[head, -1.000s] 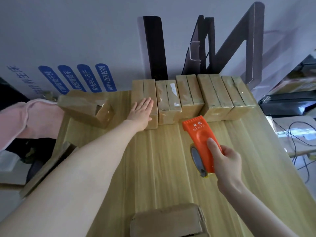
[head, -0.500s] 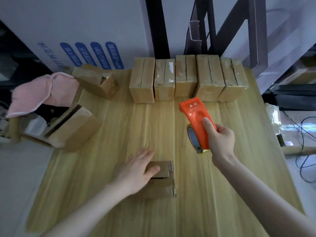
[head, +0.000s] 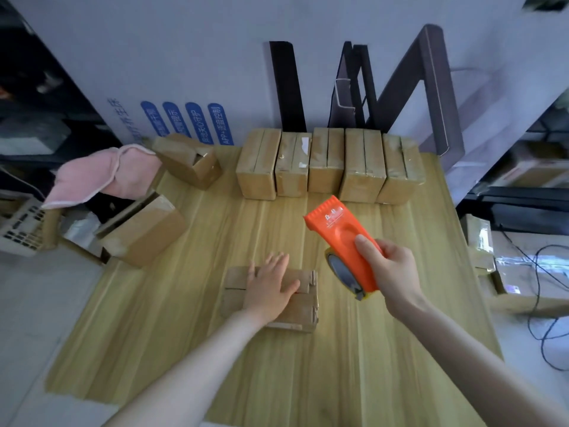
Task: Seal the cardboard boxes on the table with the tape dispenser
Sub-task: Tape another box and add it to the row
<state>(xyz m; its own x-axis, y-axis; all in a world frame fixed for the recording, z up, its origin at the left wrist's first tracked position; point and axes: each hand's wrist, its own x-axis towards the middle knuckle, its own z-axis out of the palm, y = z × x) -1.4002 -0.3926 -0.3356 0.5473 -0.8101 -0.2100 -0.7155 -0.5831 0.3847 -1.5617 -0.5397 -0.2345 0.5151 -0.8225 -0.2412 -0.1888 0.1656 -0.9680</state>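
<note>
Cardboard box, unsealed, lies under the left hand, whose straight fingers press flat on its flaps. Its seam seems to run sideways toward the right hand. That hand curls round the tape dispenser, smooth orange plastic with its toothed edge pointing away, held just right of the box above the woodgrain counter. The board is matte brown, its right end raggedly corrugated. Glossy taped boxes stand in a row beyond both hands.
</note>
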